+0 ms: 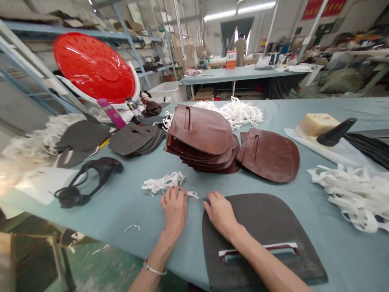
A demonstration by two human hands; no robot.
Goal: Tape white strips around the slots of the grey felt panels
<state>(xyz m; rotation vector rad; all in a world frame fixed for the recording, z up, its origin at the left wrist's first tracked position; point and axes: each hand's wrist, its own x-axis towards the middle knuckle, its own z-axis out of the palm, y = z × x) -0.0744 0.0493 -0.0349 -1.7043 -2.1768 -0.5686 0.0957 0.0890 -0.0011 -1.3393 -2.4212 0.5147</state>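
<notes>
My left hand [174, 207] is bent over the near edge of a small heap of white peel-off strips [159, 183], its fingertips closed down on a strip. Beside it, my right hand [221, 214] is at the upper left edge of a dark grey bag flap panel [261, 215], thumb and fingers slightly apart with nothing visible between them. The panel lies grey side up, with a slot near its lower part. A white strip [258, 248] runs along the slot, with reddish brown showing at its edge. My right forearm covers part of the panel.
Brown leather flaps [202, 132] are stacked ahead, with more flaps [269, 156] to their right. Grey pieces [136, 140], a black strap-like item [91, 182] and a red tray [95, 67] are left. White strips [355, 194], a yellowish block [317, 127] and a black-handled tool [336, 132] are right.
</notes>
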